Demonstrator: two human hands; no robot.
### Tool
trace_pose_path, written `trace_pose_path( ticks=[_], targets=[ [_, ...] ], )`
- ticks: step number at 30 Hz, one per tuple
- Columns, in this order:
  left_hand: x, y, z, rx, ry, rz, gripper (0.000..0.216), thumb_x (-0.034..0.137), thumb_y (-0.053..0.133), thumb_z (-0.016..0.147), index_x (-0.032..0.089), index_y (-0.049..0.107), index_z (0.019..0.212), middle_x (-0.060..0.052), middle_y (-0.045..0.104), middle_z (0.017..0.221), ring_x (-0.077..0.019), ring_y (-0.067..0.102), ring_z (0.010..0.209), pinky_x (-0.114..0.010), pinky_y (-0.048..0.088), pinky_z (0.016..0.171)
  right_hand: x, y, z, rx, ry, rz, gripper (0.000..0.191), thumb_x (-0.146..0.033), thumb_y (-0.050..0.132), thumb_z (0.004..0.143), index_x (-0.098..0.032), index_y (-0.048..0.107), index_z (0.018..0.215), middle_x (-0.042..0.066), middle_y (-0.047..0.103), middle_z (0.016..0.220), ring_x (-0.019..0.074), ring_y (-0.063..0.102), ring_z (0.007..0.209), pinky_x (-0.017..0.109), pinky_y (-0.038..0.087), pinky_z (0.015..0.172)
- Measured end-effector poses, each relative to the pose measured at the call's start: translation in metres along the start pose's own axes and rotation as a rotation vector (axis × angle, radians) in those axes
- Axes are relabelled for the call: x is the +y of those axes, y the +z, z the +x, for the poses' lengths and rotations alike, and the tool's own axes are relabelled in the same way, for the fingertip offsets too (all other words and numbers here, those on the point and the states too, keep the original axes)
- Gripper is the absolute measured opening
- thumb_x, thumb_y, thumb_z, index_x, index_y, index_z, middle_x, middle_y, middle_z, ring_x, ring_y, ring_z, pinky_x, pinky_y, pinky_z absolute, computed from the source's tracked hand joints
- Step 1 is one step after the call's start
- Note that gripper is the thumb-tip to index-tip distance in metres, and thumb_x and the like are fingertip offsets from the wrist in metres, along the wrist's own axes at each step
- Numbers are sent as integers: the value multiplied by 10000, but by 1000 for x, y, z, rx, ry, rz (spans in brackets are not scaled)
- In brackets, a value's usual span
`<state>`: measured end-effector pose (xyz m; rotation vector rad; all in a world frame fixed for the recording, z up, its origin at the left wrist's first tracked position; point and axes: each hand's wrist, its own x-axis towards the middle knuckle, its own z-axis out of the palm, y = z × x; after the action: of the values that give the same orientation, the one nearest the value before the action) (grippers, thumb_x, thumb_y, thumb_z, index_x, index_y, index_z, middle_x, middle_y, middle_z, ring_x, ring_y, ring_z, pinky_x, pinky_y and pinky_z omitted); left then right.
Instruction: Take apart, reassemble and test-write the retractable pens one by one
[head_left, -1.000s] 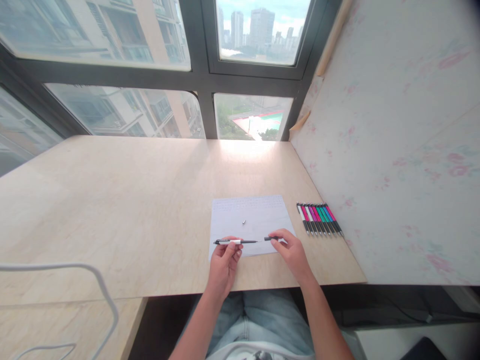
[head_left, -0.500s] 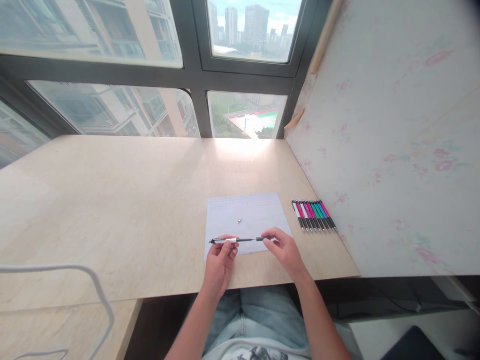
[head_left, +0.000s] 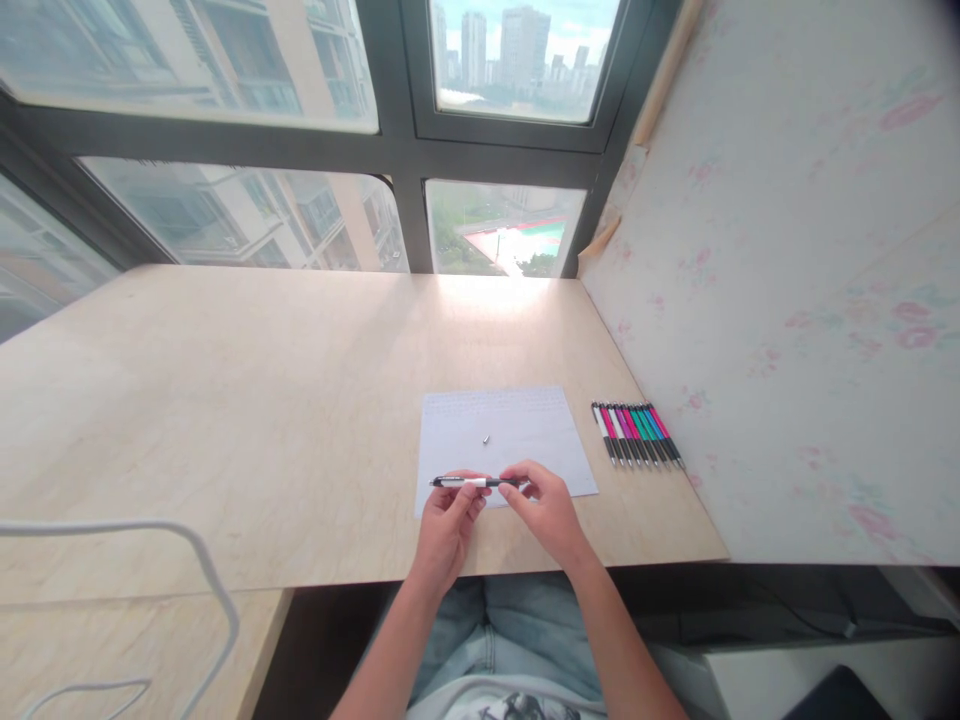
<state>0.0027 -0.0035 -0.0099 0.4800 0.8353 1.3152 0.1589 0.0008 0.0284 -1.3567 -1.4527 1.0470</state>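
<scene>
A white-and-black pen lies level across my fingers, just above the near part of a sheet of paper. My left hand is closed round its white barrel, thumb on top. With thumb and fingertips, my right hand pinches the black grip at the pen's right end. That grip is now around the front of the pen, and my fingers partly hide it. A small silver cone-shaped piece, seemingly the pen's tip, rests on the paper beyond my hands.
A row of several pens with coloured barrels lies right of the paper, near the flowered wall. A white cable loops over the table's left front. The wooden table reaches back to the windows.
My right hand has moved left, bringing the black grip over the thin refill that stuck out of the pen's front. The left hand keeps its hold. The view has shifted slightly.
</scene>
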Motion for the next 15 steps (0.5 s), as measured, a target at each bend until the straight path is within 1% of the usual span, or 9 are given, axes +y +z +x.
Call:
trace_pose_path(
  ticks=[2,4,5,7,9,12,13,15],
  targets=[
    [0,0,0,0,-11,-18,176,249,749,769,155,699,909,-59,701,901,-128,643,787,-218,494,711,2,-1,1,-20,4,19,192,-380,604,841,-203,676,857,44,694,850,193,638,808,272,492,648],
    [0,-1,1,9,-17,-44,183,255,752,767,159,694,912,-53,698,895,-117,640,769,-211,496,698,7,-2,5,-51,11,54,269,-422,539,891,-196,681,856,42,690,812,182,633,756,269,480,627],
    [0,-1,1,17,-19,-60,191,259,757,763,163,691,915,-51,699,900,-111,638,760,-209,497,694,10,-2,9,-49,7,60,316,-437,494,918,-191,683,854,44,688,795,178,629,730,269,473,618],
    [1,-1,1,30,-25,-85,207,264,764,757,171,686,926,-51,703,925,-101,637,749,-207,501,698,15,-2,19,-3,-38,15,368,-450,451,940,-186,692,853,52,686,786,180,624,722,273,465,617],
    [1,0,1,35,-29,-93,210,266,764,759,170,681,927,-56,706,936,-96,640,743,-208,504,713,16,-2,31,20,-104,-64,342,-438,475,932,-190,703,872,58,695,828,186,628,764,275,462,636],
    [2,0,1,49,-26,-98,208,263,769,753,162,678,910,-57,709,917,-94,643,730,-204,505,715,12,-1,48,-67,-152,-106,278,-370,481,936,-206,705,936,48,707,890,172,633,765,269,466,649],
    [3,1,1,56,-26,-102,211,262,772,749,160,677,907,-59,710,914,-97,645,730,-202,505,708,12,0,53,-80,-162,-129,256,-337,480,937,-210,702,949,45,707,899,168,632,760,272,471,665],
    [3,1,0,63,-32,-106,212,261,776,744,158,677,900,-63,711,912,-103,648,728,-200,504,686,13,3,62,-61,-194,-237,207,-255,498,919,-217,695,970,46,698,921,168,628,773,289,480,726]
  ],
)
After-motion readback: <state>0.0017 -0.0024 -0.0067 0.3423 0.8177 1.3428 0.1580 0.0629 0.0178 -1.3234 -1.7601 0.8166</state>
